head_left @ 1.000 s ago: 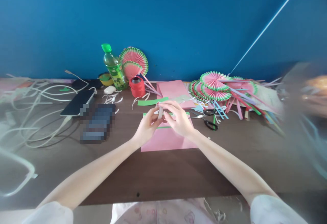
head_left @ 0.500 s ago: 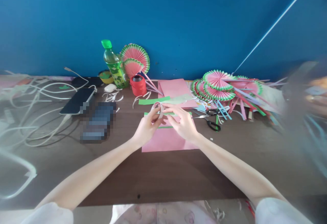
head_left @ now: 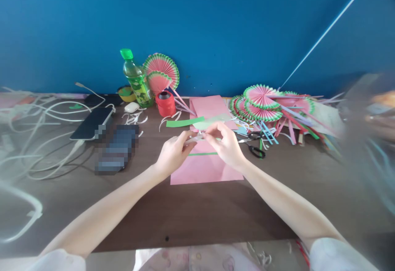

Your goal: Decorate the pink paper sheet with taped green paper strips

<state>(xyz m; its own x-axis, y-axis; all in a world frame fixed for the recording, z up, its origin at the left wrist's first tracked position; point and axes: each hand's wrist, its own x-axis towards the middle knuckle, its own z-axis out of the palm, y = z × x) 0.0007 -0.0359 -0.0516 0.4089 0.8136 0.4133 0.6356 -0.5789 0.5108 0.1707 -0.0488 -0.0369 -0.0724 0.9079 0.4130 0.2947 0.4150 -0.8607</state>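
Observation:
My left hand [head_left: 173, 154] and my right hand [head_left: 226, 143] meet above a pink paper sheet [head_left: 206, 169] on the brown table [head_left: 191, 209]. Both pinch a small whitish roll of tape [head_left: 195, 137] between their fingertips; it is partly hidden by the fingers. A thin green strip [head_left: 203, 154] lies across the pink sheet under the hands. Another green paper strip [head_left: 184, 122] lies just beyond them.
Black-handled scissors [head_left: 254, 144] lie right of the hands. Folded pink-and-green paper fans [head_left: 262, 103] and coloured strips pile at the back right. A green-capped bottle [head_left: 135, 80], a red ribbon spool [head_left: 165, 103], another fan [head_left: 161, 73], phones [head_left: 92, 122] and white cables [head_left: 40, 139] fill the left.
The hands lowered slightly and drew the small roll flatter between their fingertips; before, the left hand held it upright. The view shifted a little.

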